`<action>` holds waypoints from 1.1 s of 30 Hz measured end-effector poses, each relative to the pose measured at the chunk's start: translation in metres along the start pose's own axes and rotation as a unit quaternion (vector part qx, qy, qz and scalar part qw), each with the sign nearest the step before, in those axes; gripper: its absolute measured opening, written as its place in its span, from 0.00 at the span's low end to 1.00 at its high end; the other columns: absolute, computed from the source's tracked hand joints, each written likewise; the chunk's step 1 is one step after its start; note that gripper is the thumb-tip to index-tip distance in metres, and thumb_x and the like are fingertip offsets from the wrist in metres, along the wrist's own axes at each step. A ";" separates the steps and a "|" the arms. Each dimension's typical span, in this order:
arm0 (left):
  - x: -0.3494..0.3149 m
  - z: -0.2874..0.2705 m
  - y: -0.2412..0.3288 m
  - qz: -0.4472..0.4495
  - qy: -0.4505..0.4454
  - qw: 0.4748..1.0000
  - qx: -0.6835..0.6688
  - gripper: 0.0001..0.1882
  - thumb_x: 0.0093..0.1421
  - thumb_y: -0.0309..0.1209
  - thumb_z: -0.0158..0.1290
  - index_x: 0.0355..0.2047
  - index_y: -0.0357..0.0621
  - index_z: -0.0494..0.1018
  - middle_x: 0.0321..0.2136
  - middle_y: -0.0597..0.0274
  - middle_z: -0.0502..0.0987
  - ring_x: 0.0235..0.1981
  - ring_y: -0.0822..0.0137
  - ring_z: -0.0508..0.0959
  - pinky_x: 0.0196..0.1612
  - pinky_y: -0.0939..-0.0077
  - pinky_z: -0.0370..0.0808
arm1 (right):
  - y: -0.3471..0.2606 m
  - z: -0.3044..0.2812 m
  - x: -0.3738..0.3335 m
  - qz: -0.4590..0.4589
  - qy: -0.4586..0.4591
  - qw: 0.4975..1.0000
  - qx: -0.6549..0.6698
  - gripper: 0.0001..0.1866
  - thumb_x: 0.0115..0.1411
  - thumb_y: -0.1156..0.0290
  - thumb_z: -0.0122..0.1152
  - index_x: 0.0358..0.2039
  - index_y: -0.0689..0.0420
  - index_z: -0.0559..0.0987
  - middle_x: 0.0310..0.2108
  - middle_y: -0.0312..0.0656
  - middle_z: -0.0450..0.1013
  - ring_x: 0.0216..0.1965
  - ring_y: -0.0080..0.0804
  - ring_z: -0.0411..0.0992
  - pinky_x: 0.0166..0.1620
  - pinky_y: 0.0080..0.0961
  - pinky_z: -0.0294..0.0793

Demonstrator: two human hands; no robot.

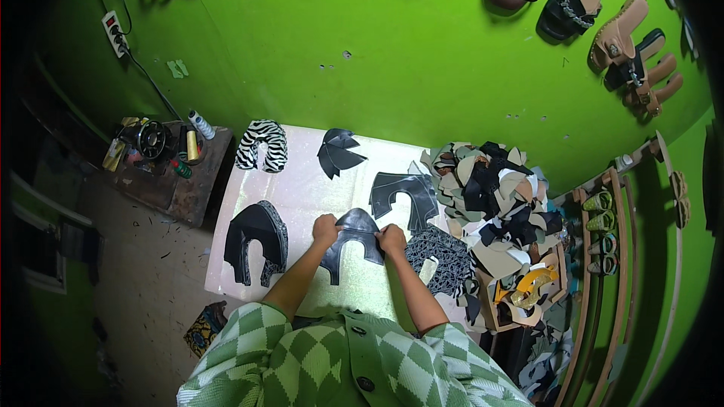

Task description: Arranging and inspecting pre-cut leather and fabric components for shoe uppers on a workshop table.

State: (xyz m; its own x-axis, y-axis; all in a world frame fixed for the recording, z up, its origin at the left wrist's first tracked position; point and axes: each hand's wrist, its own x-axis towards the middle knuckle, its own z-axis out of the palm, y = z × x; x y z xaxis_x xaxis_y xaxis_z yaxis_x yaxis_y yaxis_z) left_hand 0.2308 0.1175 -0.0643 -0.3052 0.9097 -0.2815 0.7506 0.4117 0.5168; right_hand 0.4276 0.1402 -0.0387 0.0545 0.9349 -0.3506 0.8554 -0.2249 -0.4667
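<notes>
A black, horseshoe-shaped leather shoe upper piece point(356, 235) lies over the pale table in front of me. My left hand point(326, 231) is closed at its left edge, and my right hand point(391, 240) grips the right edge. Its rounded top points away from me. Left of my hands is a stack of black U-shaped pieces point(247, 232) with speckled edges. Beyond it sit zebra-striped U-shaped pieces point(249, 152). Pointed black pieces point(341, 154) lie fanned out at the back. Past my right hand are more black cut pieces point(386, 187) and dark-grey patterned pieces point(437, 245).
A heap of leather scraps point(494, 188) covers the table's right side, with a wooden box point(494, 309) of offcuts below it. A sewing machine point(153, 138) and thread spools point(192, 145) stand on a side table at left. Sandals point(572, 11) hang on the green wall.
</notes>
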 end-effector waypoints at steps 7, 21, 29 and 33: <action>-0.001 -0.002 -0.013 0.053 0.003 0.998 -0.020 0.16 0.45 0.39 0.59 0.28 0.39 0.72 0.26 0.51 0.74 0.33 0.53 0.74 0.37 0.64 0.69 | 0.008 -0.005 0.017 -0.018 -0.067 0.994 0.079 0.14 0.39 0.64 0.70 0.21 0.59 0.77 0.21 0.41 0.74 0.22 0.32 0.72 0.30 0.26 0.71; -0.025 -0.172 -0.128 0.041 0.000 0.951 -0.306 0.13 0.46 0.25 0.58 0.34 0.36 0.72 0.25 0.60 0.75 0.27 0.72 0.73 0.31 0.80 0.69 | -0.136 0.006 -0.034 -0.016 -0.382 0.827 0.413 0.07 0.49 0.74 0.62 0.29 0.58 0.76 0.27 0.35 0.73 0.28 0.21 0.72 0.31 0.16 0.74; -0.041 -0.201 -0.199 -0.044 0.111 0.925 -0.361 0.17 0.46 0.20 0.57 0.38 0.38 0.68 0.27 0.59 0.74 0.28 0.72 0.73 0.34 0.80 0.71 | -0.191 0.091 -0.067 -0.028 -0.342 0.840 0.420 0.08 0.49 0.75 0.62 0.31 0.61 0.75 0.25 0.35 0.73 0.25 0.21 0.71 0.28 0.17 0.74; -0.040 -0.183 -0.229 -0.034 0.176 0.916 -0.360 0.18 0.41 0.19 0.60 0.34 0.39 0.69 0.24 0.58 0.75 0.27 0.70 0.75 0.32 0.78 0.72 | -0.196 0.122 -0.075 -0.030 -0.287 0.867 0.407 0.10 0.47 0.75 0.63 0.30 0.62 0.74 0.24 0.37 0.73 0.23 0.22 0.71 0.27 0.18 0.74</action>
State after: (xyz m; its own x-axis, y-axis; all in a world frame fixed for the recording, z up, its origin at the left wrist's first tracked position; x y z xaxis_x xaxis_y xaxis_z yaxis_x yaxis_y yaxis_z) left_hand -0.0366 -0.0036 -0.0232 -0.6013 0.7899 -0.1204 0.1810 0.2815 0.9424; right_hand 0.1931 0.0810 -0.0203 -0.4420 0.7140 -0.5430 0.1884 -0.5179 -0.8344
